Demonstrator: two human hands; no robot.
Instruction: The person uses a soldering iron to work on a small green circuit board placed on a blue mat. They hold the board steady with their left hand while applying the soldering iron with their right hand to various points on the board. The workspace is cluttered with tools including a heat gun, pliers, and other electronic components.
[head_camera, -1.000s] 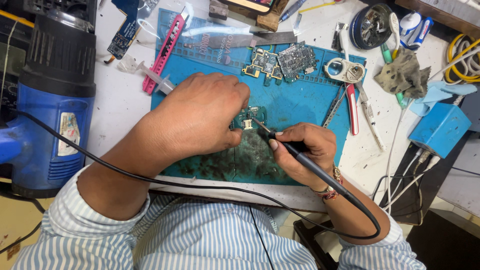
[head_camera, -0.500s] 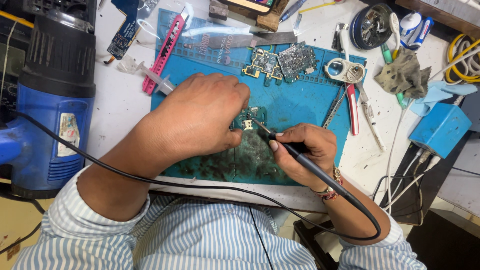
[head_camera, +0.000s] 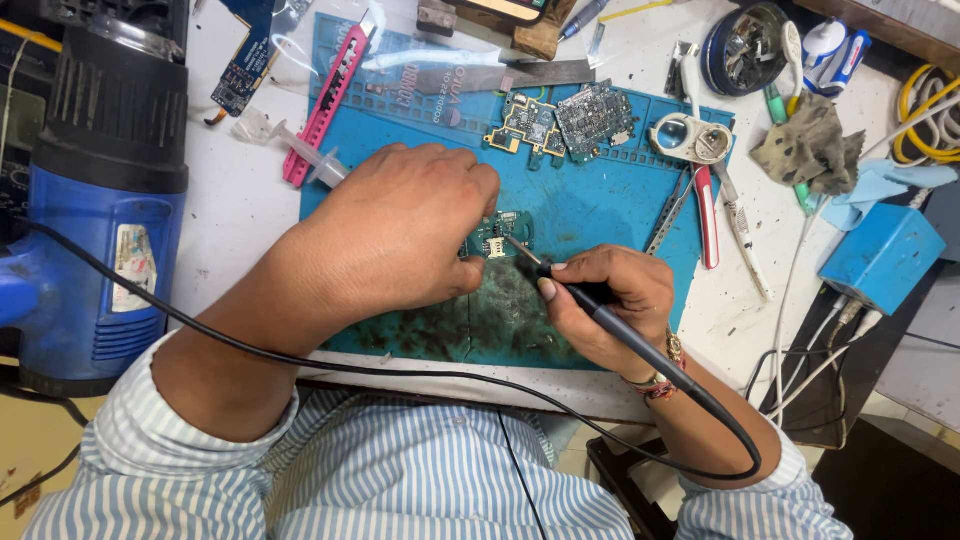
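Soldering in progress on a small green circuit board (head_camera: 497, 235) in the middle of the blue mat (head_camera: 610, 215).

The left hand (head_camera: 400, 235) presses the board down with closed fingers; the right hand (head_camera: 605, 300) grips the soldering iron (head_camera: 580, 295) like a pen — tip on the board. Next move needs a steady tip.

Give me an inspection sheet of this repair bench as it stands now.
Surface: blue rubber work mat on a white bench, darkly stained near the front edge.
Job's things: small green circuit board; black pen-shaped soldering iron, tip on the board.
Clutter: two larger circuit boards, pink plastic strip, syringe, grey rag, blue box.
Hands: left hand steadies the board; right hand grips the iron.
Cables: black cord crosses the front edge; white leads at right.
Surroundings: blue and black hot-air gun at left.
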